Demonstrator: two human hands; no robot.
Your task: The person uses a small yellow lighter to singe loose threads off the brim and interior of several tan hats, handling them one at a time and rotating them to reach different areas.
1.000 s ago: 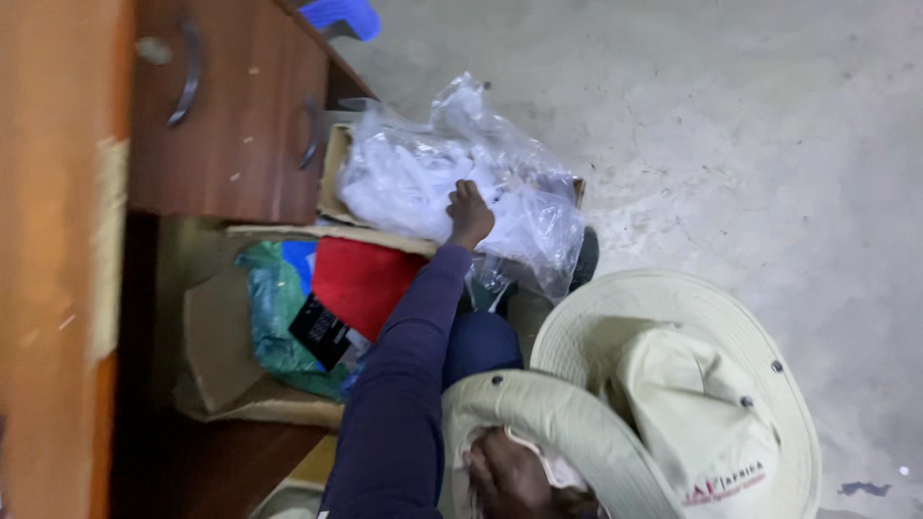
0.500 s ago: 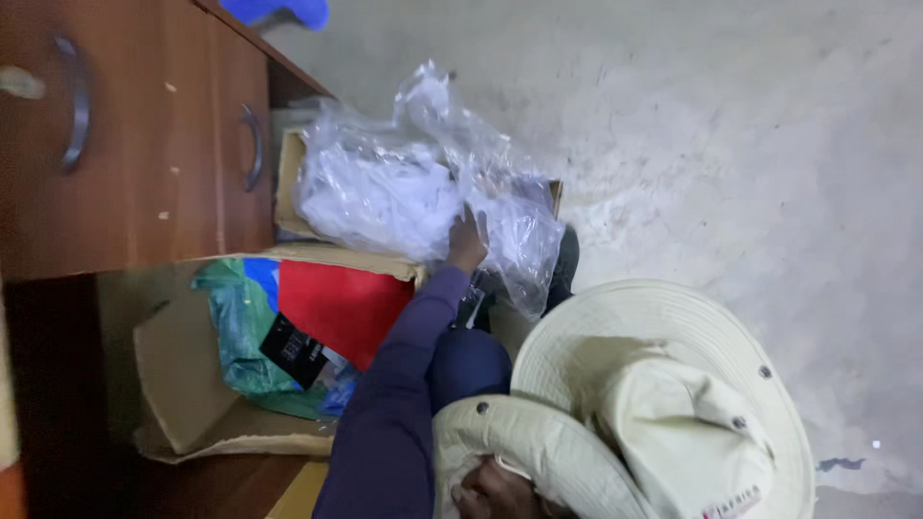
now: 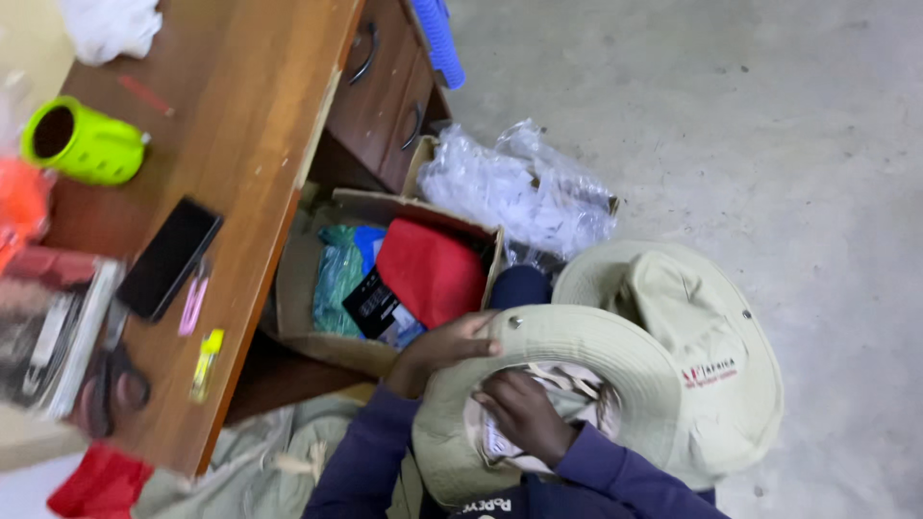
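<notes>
The left hand (image 3: 437, 351) is pinching the rim of a beige, wide-brimmed cloth hat (image 3: 558, 356) turned crown-down in the lap — the right hand (image 3: 524, 413) is lying inside it, fingers curled on the pale lining, beside a second matching hat (image 3: 692, 336).

The scissors (image 3: 111, 384) at the counter's (image 3: 260, 125) near edge were blurred; the right hand's fingertips (image 3: 492, 402) were hidden inside the hat (image 3: 577, 346).

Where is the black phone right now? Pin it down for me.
In the head view, the black phone lies flat on the wooden desk at the left, below the lime green cup and beside a pink clip.
</notes>
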